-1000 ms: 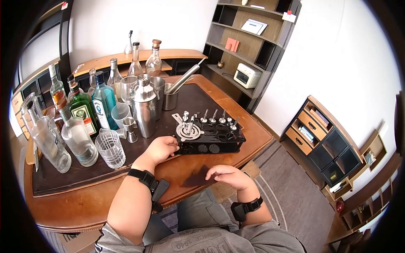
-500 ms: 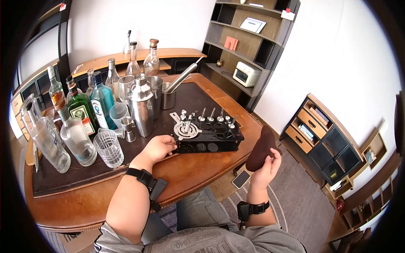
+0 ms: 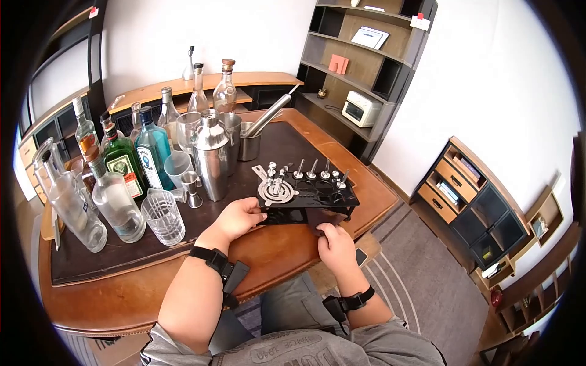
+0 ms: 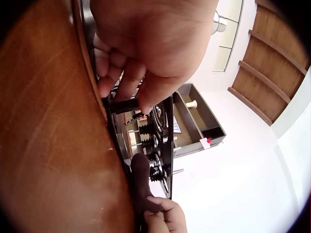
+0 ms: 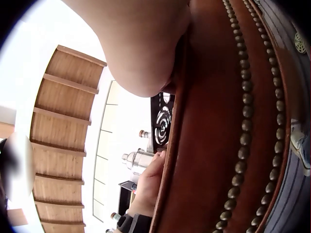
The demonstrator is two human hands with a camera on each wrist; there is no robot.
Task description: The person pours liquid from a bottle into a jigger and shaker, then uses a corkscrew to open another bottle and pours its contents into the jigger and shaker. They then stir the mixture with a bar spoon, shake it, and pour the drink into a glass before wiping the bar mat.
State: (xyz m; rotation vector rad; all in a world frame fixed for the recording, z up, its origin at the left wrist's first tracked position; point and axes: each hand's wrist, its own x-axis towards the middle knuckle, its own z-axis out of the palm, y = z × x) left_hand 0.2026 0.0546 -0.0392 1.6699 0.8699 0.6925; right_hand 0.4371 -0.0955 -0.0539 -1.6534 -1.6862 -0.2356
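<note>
A black rack stands on the desk's near side, with a round silver strainer and several metal pour spouts on its top. My left hand grips the rack's near left corner; in the left wrist view its thumb and fingers close about the black edge. My right hand pinches a dark brown cloth at the rack's right front, part of it inside below the top panel. The cloth also shows in the left wrist view, beside black ribbed stoppers hanging under the panel.
Left of the rack stand a steel shaker, a jigger, a cut-glass tumbler and several bottles, among them a green one and a blue one. A phone lies below the desk's right edge.
My right hand first swung the cloth up and out to the right, past the desk edge, then brought it back left to the rack's front opening. My left hand stays at the rack's corner.
</note>
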